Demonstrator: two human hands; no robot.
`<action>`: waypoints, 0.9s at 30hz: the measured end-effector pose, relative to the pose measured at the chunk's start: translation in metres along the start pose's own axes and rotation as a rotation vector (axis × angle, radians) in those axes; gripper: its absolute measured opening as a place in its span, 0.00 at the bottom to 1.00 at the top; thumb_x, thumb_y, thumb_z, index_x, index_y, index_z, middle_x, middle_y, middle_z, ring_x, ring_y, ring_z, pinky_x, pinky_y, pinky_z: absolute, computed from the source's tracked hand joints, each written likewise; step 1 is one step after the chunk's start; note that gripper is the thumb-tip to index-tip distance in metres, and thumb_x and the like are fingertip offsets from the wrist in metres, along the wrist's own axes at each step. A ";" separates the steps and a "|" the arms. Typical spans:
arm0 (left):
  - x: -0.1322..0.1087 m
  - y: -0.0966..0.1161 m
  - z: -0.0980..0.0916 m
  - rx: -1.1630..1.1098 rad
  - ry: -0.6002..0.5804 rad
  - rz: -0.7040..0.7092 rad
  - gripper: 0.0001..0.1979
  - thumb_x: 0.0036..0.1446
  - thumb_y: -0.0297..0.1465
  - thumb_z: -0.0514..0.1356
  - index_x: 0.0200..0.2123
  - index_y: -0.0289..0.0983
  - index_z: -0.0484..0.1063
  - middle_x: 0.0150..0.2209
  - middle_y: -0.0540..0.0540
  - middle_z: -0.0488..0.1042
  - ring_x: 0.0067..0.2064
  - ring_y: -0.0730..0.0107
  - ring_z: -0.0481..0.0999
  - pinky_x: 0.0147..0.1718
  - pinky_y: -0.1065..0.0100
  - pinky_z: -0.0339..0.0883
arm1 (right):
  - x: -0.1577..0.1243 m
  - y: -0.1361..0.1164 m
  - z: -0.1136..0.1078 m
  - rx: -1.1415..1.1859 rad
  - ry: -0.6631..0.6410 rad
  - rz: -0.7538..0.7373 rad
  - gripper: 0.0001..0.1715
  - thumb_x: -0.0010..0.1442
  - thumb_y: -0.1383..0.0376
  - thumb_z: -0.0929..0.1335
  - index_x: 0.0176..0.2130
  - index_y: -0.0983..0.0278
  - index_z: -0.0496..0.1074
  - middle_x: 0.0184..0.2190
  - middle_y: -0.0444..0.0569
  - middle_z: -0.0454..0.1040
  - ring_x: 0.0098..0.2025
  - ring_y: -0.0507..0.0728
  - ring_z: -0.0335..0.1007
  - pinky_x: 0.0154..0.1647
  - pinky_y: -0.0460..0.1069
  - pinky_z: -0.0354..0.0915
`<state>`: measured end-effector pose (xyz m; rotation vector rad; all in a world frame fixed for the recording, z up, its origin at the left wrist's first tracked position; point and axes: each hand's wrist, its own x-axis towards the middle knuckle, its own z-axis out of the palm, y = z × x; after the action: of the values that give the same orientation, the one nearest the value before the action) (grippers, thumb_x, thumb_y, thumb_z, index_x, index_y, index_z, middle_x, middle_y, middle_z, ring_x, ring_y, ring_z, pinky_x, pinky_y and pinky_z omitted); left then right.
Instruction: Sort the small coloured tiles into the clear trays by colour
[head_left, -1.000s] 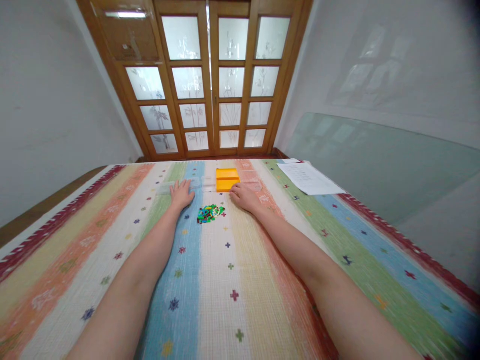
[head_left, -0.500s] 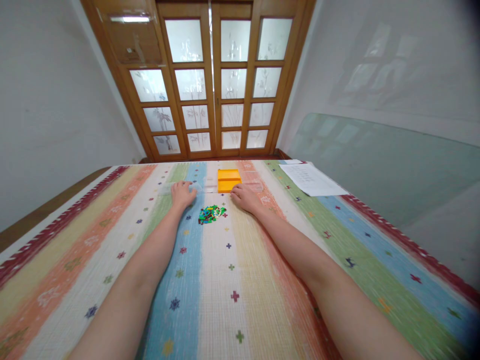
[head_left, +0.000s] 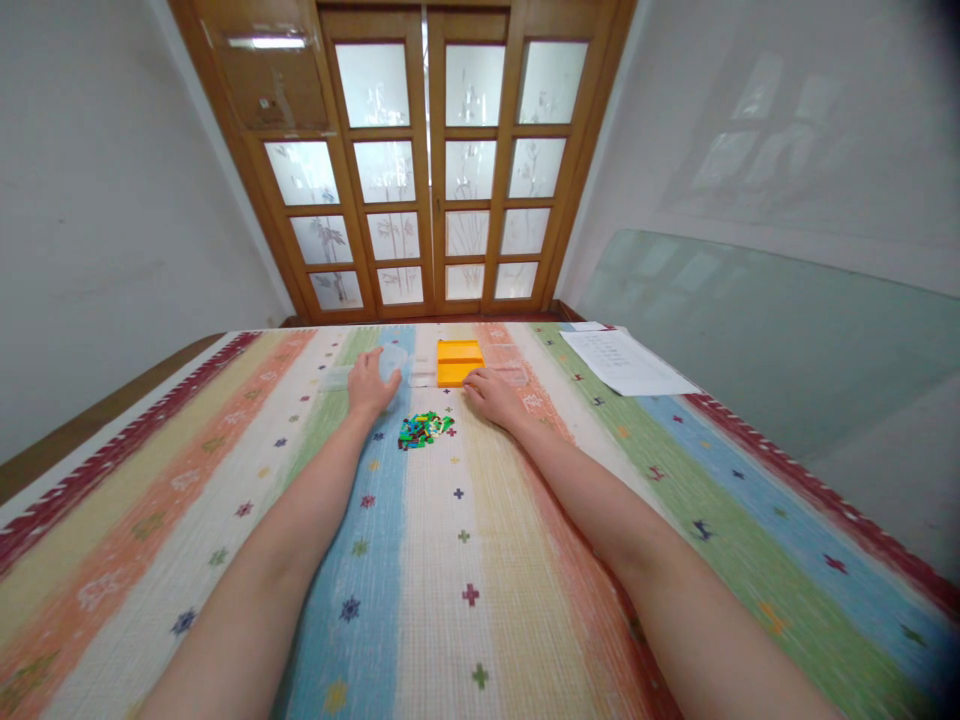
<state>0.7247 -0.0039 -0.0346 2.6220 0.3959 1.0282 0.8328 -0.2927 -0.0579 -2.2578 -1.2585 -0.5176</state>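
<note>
My left hand (head_left: 369, 385) is raised a little over the cloth, its thumb and fingers spread apart. Beside its fingertips is a faint see-through plastic piece (head_left: 394, 357); whether they touch I cannot tell. A yellow two-part tray (head_left: 460, 374) lies at the far middle of the table. At its near right corner the bent fingers of my right hand (head_left: 491, 393) grip the edge, fingertips partly hidden. Just nearer than the tray is a loose pile of small green, blue and dark building bricks (head_left: 424, 429), between my two hands.
Clear plastic containers lie on both sides of the tray, one on the right (head_left: 510, 372) and one on the left (head_left: 421, 372). Printed paper sheets (head_left: 622, 362) rest at the far right. A striped tablecloth (head_left: 442, 600) covers the table; glazed wooden doors (head_left: 427, 140) stand beyond.
My left hand has shifted slightly away from me, with its fingers wider apart. The clear piece beside it also appears farther off. My right hand and the tray stay in place.
</note>
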 end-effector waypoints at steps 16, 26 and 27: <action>-0.027 0.063 0.006 -0.356 -0.200 0.416 0.22 0.62 0.44 0.66 0.55 0.41 0.72 0.56 0.40 0.70 0.51 0.59 0.77 0.51 0.58 0.73 | 0.001 -0.019 -0.012 -0.039 0.036 -0.158 0.27 0.70 0.55 0.68 0.64 0.60 0.69 0.59 0.59 0.72 0.60 0.66 0.68 0.61 0.61 0.66; -0.028 0.070 0.011 -0.427 -0.190 0.416 0.26 0.62 0.44 0.65 0.59 0.40 0.69 0.55 0.38 0.74 0.57 0.53 0.74 0.59 0.51 0.69 | 0.003 -0.025 -0.014 -0.082 -0.045 -0.144 0.17 0.74 0.58 0.63 0.54 0.63 0.74 0.53 0.58 0.76 0.55 0.64 0.69 0.57 0.57 0.63; -0.028 0.069 0.012 -0.426 -0.193 0.411 0.26 0.62 0.44 0.65 0.59 0.40 0.69 0.55 0.38 0.74 0.56 0.53 0.74 0.58 0.51 0.69 | 0.003 -0.027 -0.014 -0.100 -0.059 -0.146 0.17 0.74 0.58 0.62 0.52 0.63 0.75 0.50 0.58 0.77 0.53 0.64 0.70 0.55 0.56 0.63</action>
<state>0.7234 -0.0796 -0.0343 2.4183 -0.3829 0.8413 0.8103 -0.2868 -0.0389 -2.2884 -1.4654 -0.5827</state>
